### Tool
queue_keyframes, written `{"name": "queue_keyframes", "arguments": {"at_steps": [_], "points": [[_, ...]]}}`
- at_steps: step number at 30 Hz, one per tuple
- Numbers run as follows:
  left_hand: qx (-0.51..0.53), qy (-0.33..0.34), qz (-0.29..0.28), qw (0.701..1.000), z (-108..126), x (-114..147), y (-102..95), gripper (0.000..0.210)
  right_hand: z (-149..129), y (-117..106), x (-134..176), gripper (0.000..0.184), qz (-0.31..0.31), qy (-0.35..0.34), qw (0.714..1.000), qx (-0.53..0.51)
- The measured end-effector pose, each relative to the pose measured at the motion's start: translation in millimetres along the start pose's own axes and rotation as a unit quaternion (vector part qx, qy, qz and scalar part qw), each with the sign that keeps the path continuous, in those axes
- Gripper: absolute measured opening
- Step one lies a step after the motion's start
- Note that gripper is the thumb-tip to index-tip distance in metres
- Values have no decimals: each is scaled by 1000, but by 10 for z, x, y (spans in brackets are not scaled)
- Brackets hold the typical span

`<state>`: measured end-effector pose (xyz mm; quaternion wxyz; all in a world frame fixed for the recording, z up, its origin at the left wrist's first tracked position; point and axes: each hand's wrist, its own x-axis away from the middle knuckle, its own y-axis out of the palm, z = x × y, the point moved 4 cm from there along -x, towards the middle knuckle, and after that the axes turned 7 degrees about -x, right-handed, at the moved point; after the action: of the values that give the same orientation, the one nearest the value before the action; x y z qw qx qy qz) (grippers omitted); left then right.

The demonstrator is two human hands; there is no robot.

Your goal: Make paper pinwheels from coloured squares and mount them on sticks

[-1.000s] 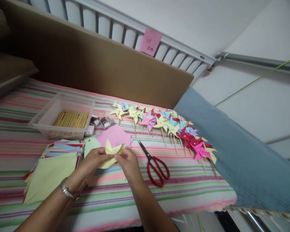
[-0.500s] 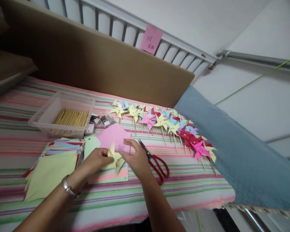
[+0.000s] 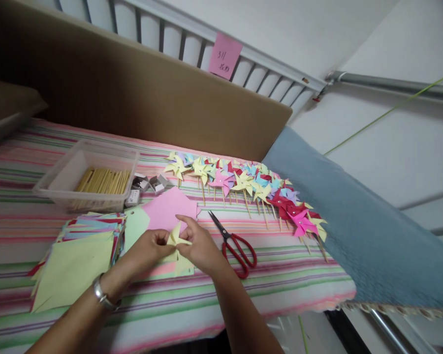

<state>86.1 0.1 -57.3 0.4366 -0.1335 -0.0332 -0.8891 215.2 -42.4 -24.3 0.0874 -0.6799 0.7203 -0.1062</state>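
A pale yellow paper pinwheel is pinched between both hands, its blades folded in toward the middle. My left hand grips its left side with thumb and fingers. On its right side my right hand is closed, thumb and fingertips at a blade. Beneath them lie a pink sheet and a pale green sheet. Red-handled scissors rest just right of my right hand, blades pointing away. A stack of coloured paper squares, yellow on top, lies left of my left hand.
A clear plastic box holds wooden sticks. Small white boxes stand beside it. Several finished pinwheels on sticks lie along the back right. A cardboard panel closes off the rear; blue cloth hangs at the right.
My right hand has moved left and closed onto the pinwheel, where it was spread beside it before. The pinwheel's blades are now drawn inward. The whole view has shifted slightly.
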Motion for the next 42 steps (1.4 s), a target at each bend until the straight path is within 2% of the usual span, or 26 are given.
{"name": "queue_keyframes", "arguments": {"at_steps": [3,6,9,13,18,22,26,30,32,34,38,42], "points": [[98,-33,18,994,64,52,-48,19,32,-38,-47,66,30,42,994,-100],[192,-42,13,980,99,90,-37,23,73,-55,-83,67,75,79,974,-200],[233,-19,10,972,102,90,34,22,96,-25,-93,65,122,75,959,-245],[279,-6,24,960,94,70,116,31,117,87,-81,64,134,77,944,-292],[301,-14,38,953,125,82,124,12,94,152,-62,62,146,92,925,-340],[305,-23,57,950,143,100,108,7,87,185,-62,60,146,101,922,-343],[288,-23,108,951,138,91,-27,14,93,160,-63,51,147,68,944,-288],[258,-19,155,953,105,67,-274,16,-12,40,-27,27,144,-58,980,-120],[249,-17,168,954,85,56,-376,17,-93,12,9,22,121,-129,984,-30],[235,-15,179,955,71,50,-441,18,-145,17,42,24,91,-169,981,31],[220,-11,178,959,78,51,-455,24,-151,59,57,25,52,-172,981,76],[201,-24,158,967,85,54,-388,18,-129,78,31,14,48,-151,985,63]]}}
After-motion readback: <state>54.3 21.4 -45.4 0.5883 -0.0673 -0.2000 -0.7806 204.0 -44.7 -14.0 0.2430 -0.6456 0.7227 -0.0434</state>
